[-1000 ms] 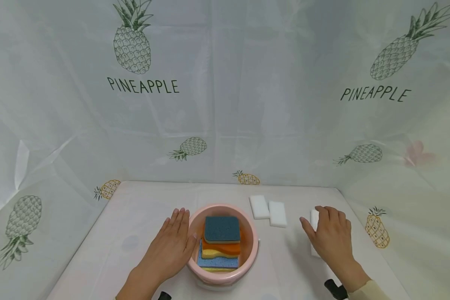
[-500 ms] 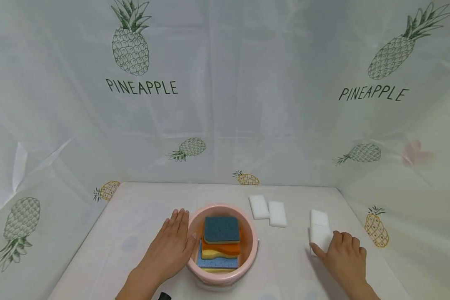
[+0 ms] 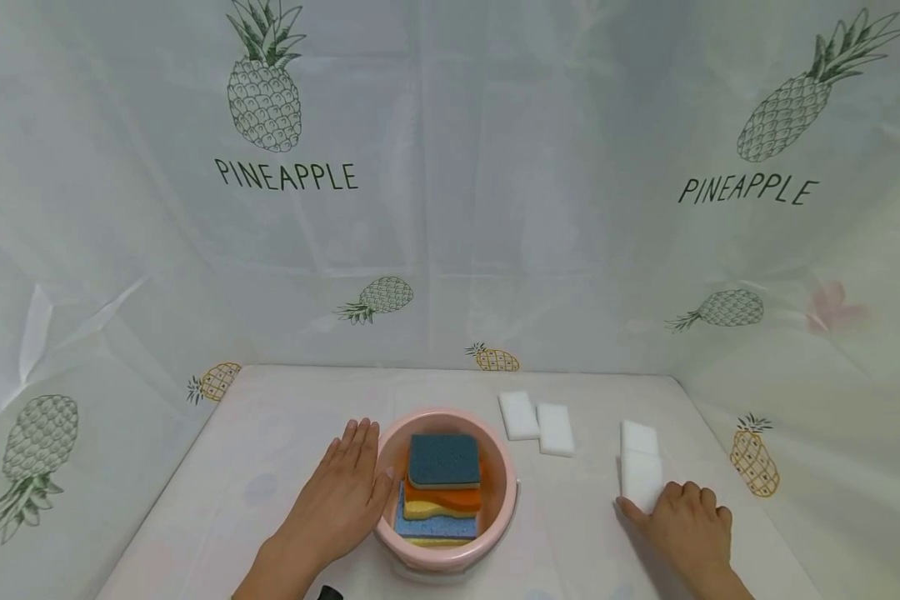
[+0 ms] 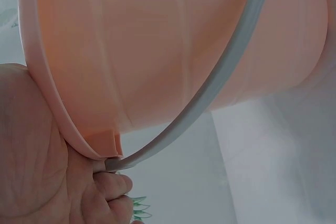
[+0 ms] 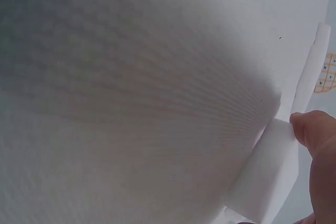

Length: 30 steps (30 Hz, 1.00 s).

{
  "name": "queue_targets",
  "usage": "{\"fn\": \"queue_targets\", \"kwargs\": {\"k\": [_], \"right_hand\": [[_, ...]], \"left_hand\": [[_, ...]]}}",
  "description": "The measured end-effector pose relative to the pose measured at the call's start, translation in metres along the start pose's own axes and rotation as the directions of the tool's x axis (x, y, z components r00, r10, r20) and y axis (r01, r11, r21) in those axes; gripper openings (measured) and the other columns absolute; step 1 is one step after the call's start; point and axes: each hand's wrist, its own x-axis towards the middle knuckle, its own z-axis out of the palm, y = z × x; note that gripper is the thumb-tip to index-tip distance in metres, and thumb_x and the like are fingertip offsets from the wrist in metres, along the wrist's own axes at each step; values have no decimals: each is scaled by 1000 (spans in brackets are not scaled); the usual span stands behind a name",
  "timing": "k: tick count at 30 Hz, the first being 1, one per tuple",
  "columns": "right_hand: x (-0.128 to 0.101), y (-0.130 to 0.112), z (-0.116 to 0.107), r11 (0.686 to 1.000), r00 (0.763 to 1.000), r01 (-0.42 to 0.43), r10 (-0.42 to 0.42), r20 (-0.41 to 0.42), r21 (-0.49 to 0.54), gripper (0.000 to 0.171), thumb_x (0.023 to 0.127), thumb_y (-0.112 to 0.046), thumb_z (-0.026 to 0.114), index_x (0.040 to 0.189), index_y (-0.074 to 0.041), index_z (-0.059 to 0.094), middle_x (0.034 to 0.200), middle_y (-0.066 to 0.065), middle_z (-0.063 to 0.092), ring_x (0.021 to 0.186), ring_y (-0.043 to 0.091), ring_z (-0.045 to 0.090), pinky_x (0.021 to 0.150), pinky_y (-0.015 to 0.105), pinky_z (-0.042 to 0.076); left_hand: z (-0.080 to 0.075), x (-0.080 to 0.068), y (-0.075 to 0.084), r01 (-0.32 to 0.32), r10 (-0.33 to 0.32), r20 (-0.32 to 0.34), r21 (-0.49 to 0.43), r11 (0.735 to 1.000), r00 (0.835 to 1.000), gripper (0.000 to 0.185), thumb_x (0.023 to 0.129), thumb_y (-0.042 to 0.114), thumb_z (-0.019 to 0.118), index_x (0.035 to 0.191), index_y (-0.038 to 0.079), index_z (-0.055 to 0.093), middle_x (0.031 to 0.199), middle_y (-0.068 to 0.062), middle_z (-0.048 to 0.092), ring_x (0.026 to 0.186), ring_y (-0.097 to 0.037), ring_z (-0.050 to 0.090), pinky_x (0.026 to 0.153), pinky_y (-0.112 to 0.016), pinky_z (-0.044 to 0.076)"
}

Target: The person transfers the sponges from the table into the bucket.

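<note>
**Thumb and Fingers On the White Block by the Right Edge!**

There it was, close to the desk's right edge: the right hand (image 3: 686,529) had the nearer white block (image 3: 641,479) pinched at its near end, thumb along the left side, fingers bunched on the right, parted only as far as the block between them. Just past it, towards the far right corner of the desk (image 3: 577,525), lay the farther white block (image 3: 638,437), lined up with the first; whether the two overlapped could not be told.

Across to the left hand (image 3: 345,493), and that one was flat, fingers straight and side by side, gripping nothing, its thumb side up against the rim of the pink bucket (image 3: 442,562). The left wrist view put the palm right on that rim, beside one end of a pale grey handle (image 4: 226,70).

And the bucket? About midway between the left and right edges, with quite a stack inside: a teal-topped sponge (image 3: 444,458) uppermost, an orange-and-yellow sponge (image 3: 444,500) under it, a blue-and-yellow sponge (image 3: 437,528) lower down. Towards the far edge, right of the bucket, one white block (image 3: 518,416) sat just beside another white block (image 3: 555,430).
</note>
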Motion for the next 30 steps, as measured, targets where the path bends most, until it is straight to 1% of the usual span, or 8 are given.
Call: {"fn": "queue_targets", "kwargs": {"k": [3, 9, 11, 16, 18, 22, 27, 30], "right_hand": [[1, 0, 1, 1000, 1000, 3, -3, -1, 1, 81, 78, -68, 80, 70, 6, 48, 66, 18, 46, 66, 37, 50, 56, 47, 37], [5, 3, 2, 996, 988, 93, -93, -125, -6, 73, 74, -58, 85, 70, 4, 46, 64, 15, 43, 61, 36, 47, 50, 44, 33], [8, 4, 1, 995, 988, 99, -99, -122, 2, 70, 74, -54, 86, 72, 4, 47, 66, 16, 44, 63, 36, 48, 51, 45, 34], [17, 6, 1, 996, 995, 86, -85, -48, 10, 61, 76, -44, 86, 81, 4, 50, 76, 19, 49, 73, 40, 51, 58, 51, 38], [19, 7, 1, 996, 995, 93, -93, -39, 7, 57, 76, -40, 86, 83, 4, 51, 79, 19, 50, 76, 41, 51, 60, 52, 38], [25, 7, 1, 991, 989, 132, -132, -60, 1, 54, 75, -33, 87, 94, 5, 53, 88, 22, 55, 83, 44, 53, 65, 56, 40], [29, 6, -1, 979, 975, 203, -201, -95, 12, 64, 71, -25, 89, 112, 6, 53, 106, 27, 60, 100, 50, 55, 73, 63, 43], [31, 4, -1, 967, 960, 255, -250, -126, 23, 64, 68, -23, 92, 111, 6, 54, 105, 25, 61, 103, 50, 56, 75, 64, 44]], "left_hand": [[0, 0, 0, 0, 0, 0, -1, 1000, 1000, 70, 113, 39, 46, 163, -6, 29, 171, -25, 28, 161, -41, 20, 129, -61, 23], [2, 1, -1, -5, 5, -12, -5, 1000, 1000, 70, 112, 38, 47, 162, -8, 30, 170, -25, 29, 161, -41, 21, 129, -61, 23], [3, 1, -2, -5, 4, -13, -8, 1000, 1000, 70, 112, 38, 47, 162, -8, 30, 170, -25, 29, 161, -41, 21, 129, -61, 23], [3, 1, -2, -1, 1, -14, -6, 1000, 1000, 70, 112, 38, 48, 162, -7, 30, 170, -25, 28, 161, -40, 20, 129, -61, 22], [3, 1, -2, 2, -2, -13, -5, 1000, 1000, 70, 112, 39, 47, 162, -7, 30, 171, -25, 28, 162, -40, 20, 129, -60, 22], [2, 1, -2, 0, 0, -16, -5, 1000, 1000, 70, 112, 38, 48, 162, -7, 30, 170, -25, 29, 161, -40, 20, 129, -60, 23], [2, 1, -1, 2, -2, -18, -9, 1000, 1000, 70, 112, 38, 48, 162, -7, 31, 170, -25, 29, 162, -40, 20, 129, -60, 22], [2, 1, -1, 7, -7, -15, -7, 1000, 1000, 70, 112, 39, 48, 163, -7, 30, 170, -25, 29, 162, -39, 19, 130, -60, 22]]}}
